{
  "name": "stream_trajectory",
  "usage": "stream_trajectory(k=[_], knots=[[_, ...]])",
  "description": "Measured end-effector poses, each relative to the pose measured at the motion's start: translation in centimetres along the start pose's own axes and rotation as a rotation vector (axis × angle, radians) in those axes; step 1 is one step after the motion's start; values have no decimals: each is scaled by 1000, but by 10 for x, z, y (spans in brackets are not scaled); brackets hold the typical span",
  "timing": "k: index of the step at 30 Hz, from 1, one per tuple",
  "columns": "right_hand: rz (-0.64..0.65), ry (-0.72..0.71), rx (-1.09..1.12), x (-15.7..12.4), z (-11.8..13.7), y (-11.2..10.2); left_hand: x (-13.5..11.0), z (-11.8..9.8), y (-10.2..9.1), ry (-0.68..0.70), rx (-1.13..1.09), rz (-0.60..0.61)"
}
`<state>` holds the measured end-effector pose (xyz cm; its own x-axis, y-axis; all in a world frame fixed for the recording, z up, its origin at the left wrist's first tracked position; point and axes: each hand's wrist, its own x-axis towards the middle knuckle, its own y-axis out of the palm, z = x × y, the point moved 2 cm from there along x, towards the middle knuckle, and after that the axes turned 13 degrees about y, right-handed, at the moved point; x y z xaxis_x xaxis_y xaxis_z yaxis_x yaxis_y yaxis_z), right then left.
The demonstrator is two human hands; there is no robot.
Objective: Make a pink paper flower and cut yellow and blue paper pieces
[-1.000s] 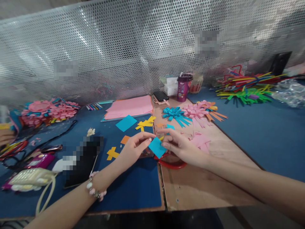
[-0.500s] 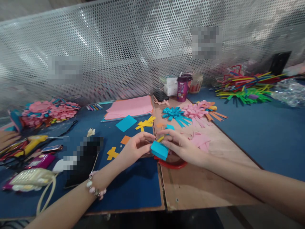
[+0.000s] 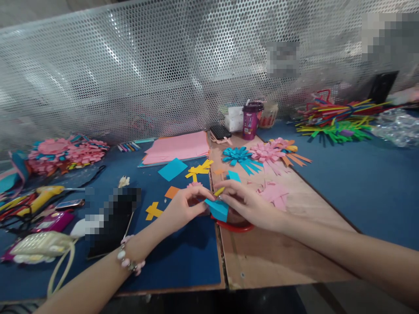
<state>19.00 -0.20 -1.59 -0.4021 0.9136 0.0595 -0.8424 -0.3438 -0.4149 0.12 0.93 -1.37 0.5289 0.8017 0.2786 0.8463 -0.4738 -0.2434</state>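
Observation:
Over the table's seam, a small folded piece of blue paper [image 3: 218, 209] is held between both hands. My left hand [image 3: 186, 204] pinches its left edge, thumb against fingers. My right hand [image 3: 247, 203] is closed at its upper right corner. A slim yellow piece [image 3: 219, 191] sticks out between the fingertips; its kind is unclear. Partly hidden under the hands is a red object with a curved rim [image 3: 237, 227]. Close by lie a blue paper square [image 3: 173, 169], yellow paper strips [image 3: 200, 168], an orange paper piece [image 3: 172, 192] and pink paper strips [image 3: 275, 195].
Behind lie stacked pink sheets [image 3: 180, 146], a blue paper flower [image 3: 237, 155], a pink paper flower [image 3: 267, 150] and a purple cup [image 3: 251, 122]. At left are a yellow glue gun [image 3: 44, 198] and a black pouch [image 3: 113, 226]. Perforated metal [image 3: 157, 65] bounds the back.
The blue paper has tilted and now shows a fold, with my left fingers closer to its top edge. The other person's hand at the far left has left view.

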Motion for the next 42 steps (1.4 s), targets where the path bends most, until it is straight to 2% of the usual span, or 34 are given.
stream_trajectory(k=[2,5,9,13,17,20,22,24,29,32,34,36,38,42], knots=[[-65,-18,-72,-1,2,-5,1,-1,-2,13,-12,-65],[-109,-82,-308,-2,4,-14,1,-2,-5,102,-35,-153],[25,-166,-590,-5,2,-16,1,-2,-8,173,-68,-192],[90,-191,-704,-2,-8,-10,1,-1,-8,147,-66,-206],[37,-229,-778,5,-15,-4,1,0,-6,110,-73,-212],[34,-271,-812,6,-15,-1,1,2,-7,145,-66,-247],[34,-271,-804,4,-12,-1,2,3,-13,173,-75,-336],[9,-263,-793,2,-9,-3,4,2,-25,211,-107,-485],[-135,-270,-888,-1,0,-15,9,-10,-73,402,-194,-900],[-307,-179,-820,-1,5,-27,10,-10,-99,375,-257,-1076],[-433,-81,-708,-1,8,-35,11,-3,-106,318,-291,-1074],[-506,8,-563,-2,9,-42,13,7,-104,260,-322,-1069],[-501,109,-405,-2,8,-47,14,18,-97,199,-337,-1056],[-400,264,-165,1,2,-51,16,31,-81,70,-378,-987]])
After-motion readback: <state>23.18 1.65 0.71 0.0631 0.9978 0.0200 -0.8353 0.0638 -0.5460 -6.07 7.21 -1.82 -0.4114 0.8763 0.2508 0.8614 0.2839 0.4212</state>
